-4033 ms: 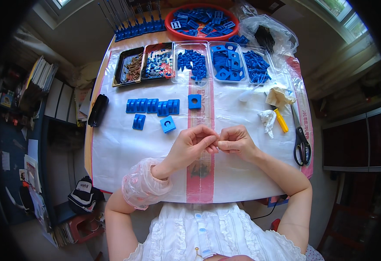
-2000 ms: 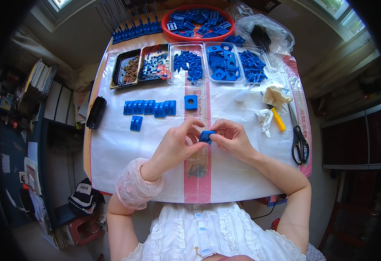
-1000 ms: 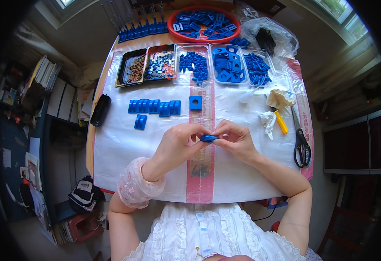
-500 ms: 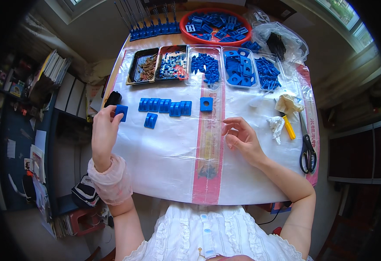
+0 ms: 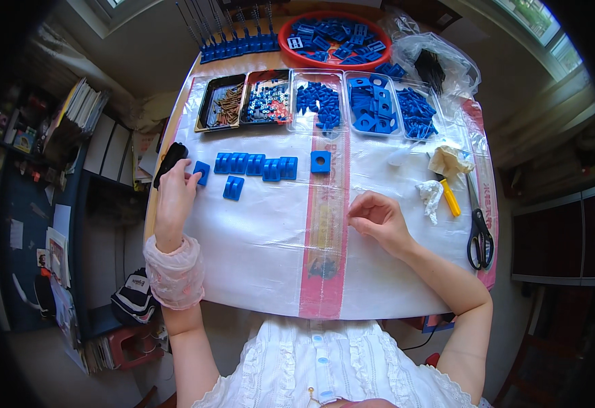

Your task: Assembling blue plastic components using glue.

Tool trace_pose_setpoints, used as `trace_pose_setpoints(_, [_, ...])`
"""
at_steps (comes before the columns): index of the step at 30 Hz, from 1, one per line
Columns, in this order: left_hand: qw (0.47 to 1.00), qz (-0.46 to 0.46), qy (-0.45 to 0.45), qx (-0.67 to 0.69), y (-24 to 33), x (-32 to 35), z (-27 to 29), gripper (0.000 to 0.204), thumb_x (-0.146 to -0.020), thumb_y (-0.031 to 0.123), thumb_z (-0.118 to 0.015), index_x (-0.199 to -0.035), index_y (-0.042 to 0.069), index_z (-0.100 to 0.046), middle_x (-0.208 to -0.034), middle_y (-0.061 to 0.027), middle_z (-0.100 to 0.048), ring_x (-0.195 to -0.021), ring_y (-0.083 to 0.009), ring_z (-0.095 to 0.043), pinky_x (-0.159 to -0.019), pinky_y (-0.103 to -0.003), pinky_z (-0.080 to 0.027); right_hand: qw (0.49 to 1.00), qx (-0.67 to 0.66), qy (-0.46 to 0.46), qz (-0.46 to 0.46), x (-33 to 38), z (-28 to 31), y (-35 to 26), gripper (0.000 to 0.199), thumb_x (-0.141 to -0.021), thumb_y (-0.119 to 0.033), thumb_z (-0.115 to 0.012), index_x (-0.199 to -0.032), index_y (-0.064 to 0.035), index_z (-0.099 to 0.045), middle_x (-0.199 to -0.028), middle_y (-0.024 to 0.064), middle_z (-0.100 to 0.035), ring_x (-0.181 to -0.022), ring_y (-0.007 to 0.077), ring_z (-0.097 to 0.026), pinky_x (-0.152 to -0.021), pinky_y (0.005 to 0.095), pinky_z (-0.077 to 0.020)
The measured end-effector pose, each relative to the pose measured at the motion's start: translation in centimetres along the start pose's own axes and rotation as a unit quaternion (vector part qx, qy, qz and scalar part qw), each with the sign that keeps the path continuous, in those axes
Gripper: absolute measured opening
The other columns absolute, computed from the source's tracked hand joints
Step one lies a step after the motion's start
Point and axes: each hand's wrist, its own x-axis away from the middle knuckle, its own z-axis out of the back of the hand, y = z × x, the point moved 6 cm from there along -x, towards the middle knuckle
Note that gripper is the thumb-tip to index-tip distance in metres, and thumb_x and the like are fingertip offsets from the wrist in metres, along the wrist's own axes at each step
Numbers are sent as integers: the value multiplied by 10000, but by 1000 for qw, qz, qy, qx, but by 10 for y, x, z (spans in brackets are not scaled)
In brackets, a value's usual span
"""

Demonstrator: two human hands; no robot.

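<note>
At the table's left edge my left hand point(image 5: 176, 200) has its fingers apart. Its thumb tip is beside a small blue square plastic piece point(image 5: 203, 173) on the table; whether they still touch is hard to see. A black object point(image 5: 171, 163), kind unclear, lies just beyond the fingers. To the right stands a row of blue ridged plastic pieces point(image 5: 255, 165), with a single one point(image 5: 233, 188) in front. My right hand point(image 5: 381, 221) rests right of the pink stripe, fingers curled to the thumb, nothing visible in them. A blue square piece with a round hole point(image 5: 320, 162) lies beyond it.
Along the back stand a black tray of screws point(image 5: 208, 122), a tray of nuts point(image 5: 246, 121) and clear trays of blue parts point(image 5: 382, 109). Behind them is a red basin point(image 5: 287, 51). Black-handled scissors point(image 5: 480, 238) and a yellow-handled tool point(image 5: 451, 198) lie right.
My left hand has set the blue square piece down on the table, a little to the right, and its fingers have come off it. My right fingers have curled closer to the thumb.
</note>
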Motion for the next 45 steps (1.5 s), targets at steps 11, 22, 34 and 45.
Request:
trace_pose_setpoints(11, [984, -101, 72, 131, 74, 39, 34, 290, -883, 49, -671, -1156, -41, -628, -879, -179, -696, -770, -241, -699, -677, -334, -552, 999, -22, 7, -40, 2, -1, -5, 97, -955, -82, -588, -967, -4, -643, -839, 47, -666, -687, 66, -567, -606, 205, -431])
trace_pose_setpoints(22, [730, -74, -322, 598, 194, 99, -90, 238, -916, 76, -666, -1139, -7, -668, -1002, -108, -705, -889, -150, -686, -803, -266, -555, 999, -7, -20, -29, 2, 1, 3, 219, -996, -210, -576, -909, -26, -658, -790, 11, -625, -687, 56, -536, -609, 205, -413])
trace_pose_setpoints(34, [621, 17, -398, 675, 193, 107, -113, 265, -950, 58, -617, -1204, -12, -650, -1098, -105, -694, -988, -154, -665, -872, -252, -543, 999, 4, -9, -51, 4, 0, 3, 218, -992, -206, -585, -865, -39, -643, -779, -17, -587, -683, 45, -503, -596, 209, -393])
trace_pose_setpoints(45, [601, 47, -414, 682, 186, 110, -123, 218, -942, 44, -621, -1144, -21, -670, -1066, -99, -690, -982, -153, -661, -870, -240, -539, 998, 57, -5, -30, 7, -4, 0, 186, -990, -137, -569, -894, 6, -639, -788, -13, -580, -696, 48, -481, -606, 213, -390])
